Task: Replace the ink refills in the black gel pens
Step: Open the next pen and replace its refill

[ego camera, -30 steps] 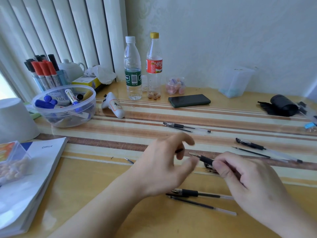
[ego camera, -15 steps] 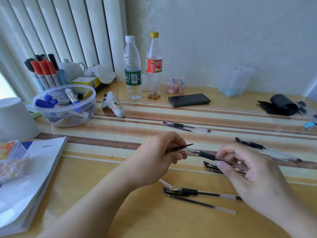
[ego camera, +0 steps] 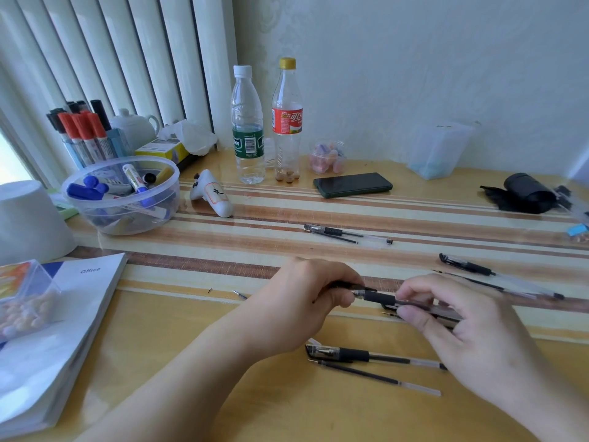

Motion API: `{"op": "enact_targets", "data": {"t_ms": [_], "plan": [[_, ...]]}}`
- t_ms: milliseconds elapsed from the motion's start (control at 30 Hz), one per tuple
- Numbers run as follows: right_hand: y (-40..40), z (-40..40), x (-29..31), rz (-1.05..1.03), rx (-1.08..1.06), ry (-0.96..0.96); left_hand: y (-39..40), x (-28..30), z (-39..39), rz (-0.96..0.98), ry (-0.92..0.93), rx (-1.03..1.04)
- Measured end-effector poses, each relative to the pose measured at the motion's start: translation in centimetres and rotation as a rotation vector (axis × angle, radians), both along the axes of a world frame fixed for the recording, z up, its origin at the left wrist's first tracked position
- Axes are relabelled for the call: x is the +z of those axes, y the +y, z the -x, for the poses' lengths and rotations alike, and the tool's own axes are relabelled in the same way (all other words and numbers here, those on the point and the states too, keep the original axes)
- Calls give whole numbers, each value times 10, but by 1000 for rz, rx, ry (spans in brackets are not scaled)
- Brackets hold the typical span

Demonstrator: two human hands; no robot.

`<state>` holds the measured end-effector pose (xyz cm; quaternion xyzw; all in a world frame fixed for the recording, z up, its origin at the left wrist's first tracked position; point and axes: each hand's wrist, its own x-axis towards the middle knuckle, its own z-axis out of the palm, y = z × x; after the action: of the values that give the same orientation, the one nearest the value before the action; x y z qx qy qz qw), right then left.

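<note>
Spanning the whole lower frame, the desk (ego camera: 191, 371) carries three other gel pens, each lying beside a loose refill: one pair at centre (ego camera: 345, 232), one at right (ego camera: 468, 266), one at lower centre (ego camera: 366, 355). Just below mid-frame both hands meet over the pen being worked. The right hand (ego camera: 471, 333) pinches the clear barrel of the gel pen (ego camera: 411, 304) between thumb and fingers, its black grip pointing left. The left hand (ego camera: 306, 301) has its fingers curled round a small dark piece (ego camera: 350, 285), probably the cap or tip cone, held right at the pen's front end. This looks like reassembly. The next move calls for lining the piece up on the pen's axis before seating it.
</note>
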<state>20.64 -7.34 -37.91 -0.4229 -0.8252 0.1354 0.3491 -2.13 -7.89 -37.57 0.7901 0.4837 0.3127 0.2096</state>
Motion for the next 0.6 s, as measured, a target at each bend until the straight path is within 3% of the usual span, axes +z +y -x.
{"op": "enact_targets", "data": {"t_ms": [333,600], "plan": [[-2,5,-4,9,12,58,0,0,-2,-59,46,-26],[0,12,-7,44,99,43,4,8,21,-20,238,-103]]}}
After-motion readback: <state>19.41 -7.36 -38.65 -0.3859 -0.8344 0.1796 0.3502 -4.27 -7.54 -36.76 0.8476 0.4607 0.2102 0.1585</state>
